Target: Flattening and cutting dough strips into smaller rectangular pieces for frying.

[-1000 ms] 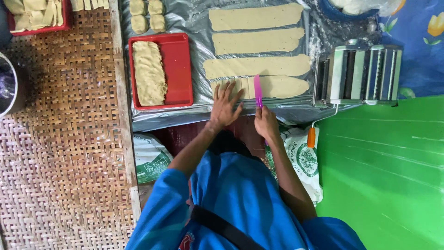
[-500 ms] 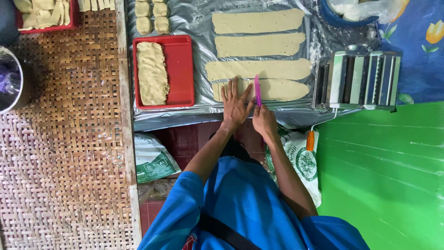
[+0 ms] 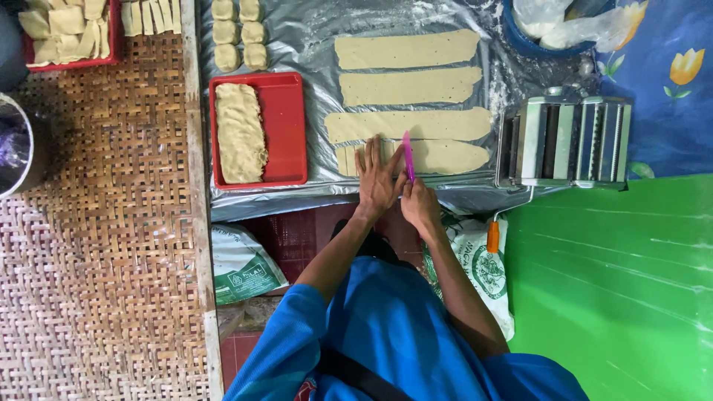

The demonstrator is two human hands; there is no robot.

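The dough strip [image 3: 438,156] nearest the person lies flat on the foil-covered worktop [image 3: 312,52], under both hands. The left hand [image 3: 377,178] presses it with fingers spread flat; the right hand [image 3: 420,206] has fingers closed around a pink cutter [image 3: 407,154] standing across it. The dough looks soft, thin and easily torn, best lifted from underneath. Three more strips [image 3: 407,86] lie beyond, a red tray [image 3: 286,134] to the left.
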